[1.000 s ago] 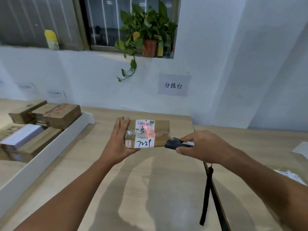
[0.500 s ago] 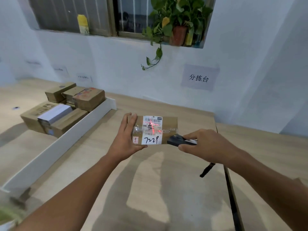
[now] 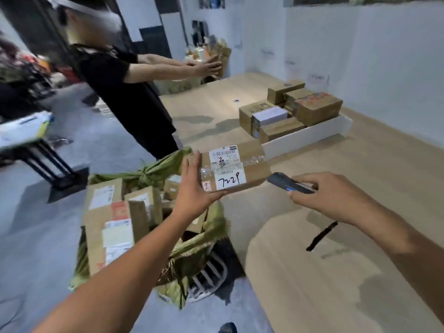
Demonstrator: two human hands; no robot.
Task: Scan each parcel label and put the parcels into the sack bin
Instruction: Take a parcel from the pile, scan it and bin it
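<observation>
My left hand (image 3: 192, 188) grips a flat brown cardboard parcel (image 3: 254, 167) by its left end; the white label with "7229" handwritten on it faces up. The parcel hangs above the table's left edge, just right of the green sack bin (image 3: 153, 174). My right hand (image 3: 329, 195) holds a dark handheld scanner (image 3: 287, 183) pointing at the parcel's right end, its black wrist strap (image 3: 320, 236) dangling below. Several labelled boxes (image 3: 113, 222) lie inside the sack.
More brown parcels (image 3: 288, 109) sit behind a white divider (image 3: 310, 135) on the wooden table (image 3: 336, 272). Another person in black (image 3: 125, 97) stands left of the table, arms stretched toward a package. A black-legged stand (image 3: 48, 162) is at far left on the grey floor.
The view has swung far left, from the wall and window plant to the sack bin and floor. The parcel moved left with my left hand, off the table middle; no red scan light shows on the label now.
</observation>
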